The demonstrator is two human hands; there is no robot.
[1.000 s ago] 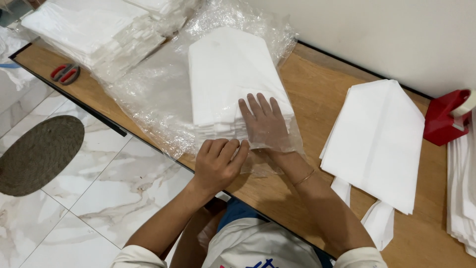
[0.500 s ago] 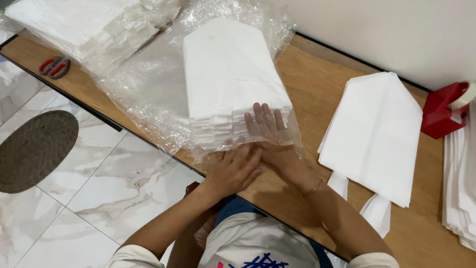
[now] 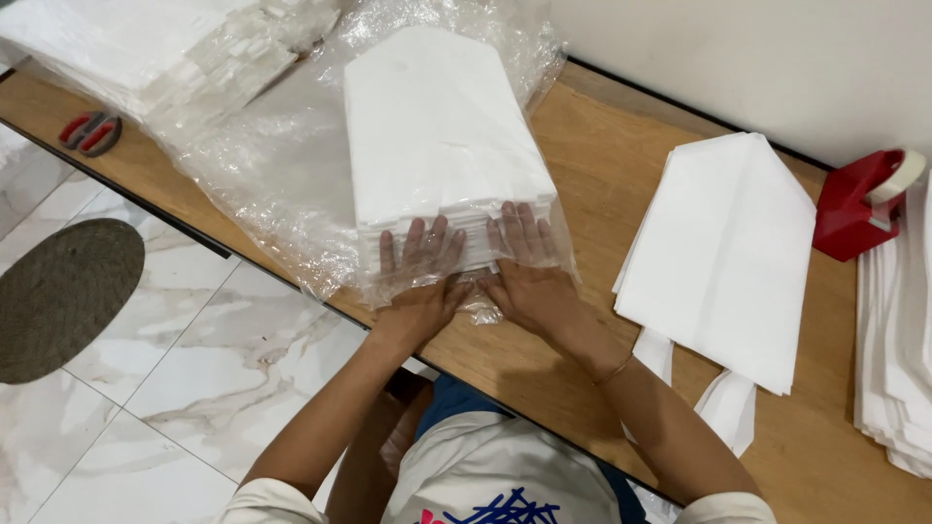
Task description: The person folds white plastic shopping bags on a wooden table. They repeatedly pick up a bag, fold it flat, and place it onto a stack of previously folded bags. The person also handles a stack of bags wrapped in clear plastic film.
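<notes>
A thick stack of white folded bags [image 3: 437, 136] lies inside a clear plastic wrapper [image 3: 262, 175] on the wooden table [image 3: 602, 146]. My left hand [image 3: 419, 277] and my right hand [image 3: 524, 267] lie flat side by side, fingers spread, pressing through the plastic against the stack's near edge. Neither hand holds anything; the fingertips rest on the layered edge of the stack.
A second pile of white bags [image 3: 728, 252] lies to the right, its handles hanging toward the table's edge. A red tape dispenser [image 3: 864, 204] stands at the far right beside more white stacks [image 3: 903, 340]. Red-handled scissors [image 3: 92, 131] lie at the left. A round mat [image 3: 58, 296] sits on the floor.
My left hand came up from the table's edge and spread flat next to my right hand on the stack's near end. The view shifted slightly left.
</notes>
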